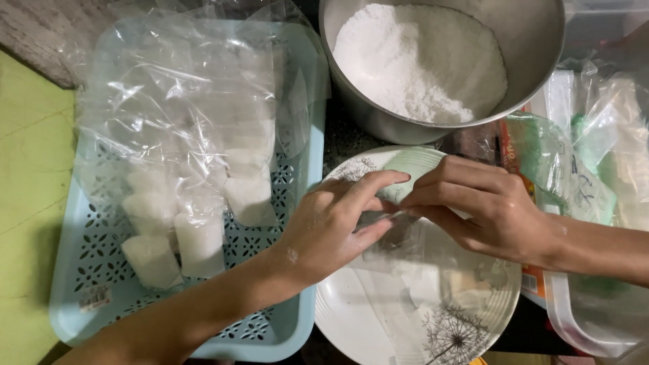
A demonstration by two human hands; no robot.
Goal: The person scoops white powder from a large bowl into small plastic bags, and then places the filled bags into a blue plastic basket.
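Head view — both hands on one small clear bag

Left hand [331,226] and right hand [483,206] pinch the small clear bag [399,233] between them over the white plate [345,318] — fingertips clamped on its mouth.

You are looking at a home kitchen worktop: a steel mixing bowl [520,40] of white powder [419,61], a patterned white plate [351,318], a pale blue plastic basket [88,257] holding small filled bags [199,243], and loose food packets [574,182] alongside.
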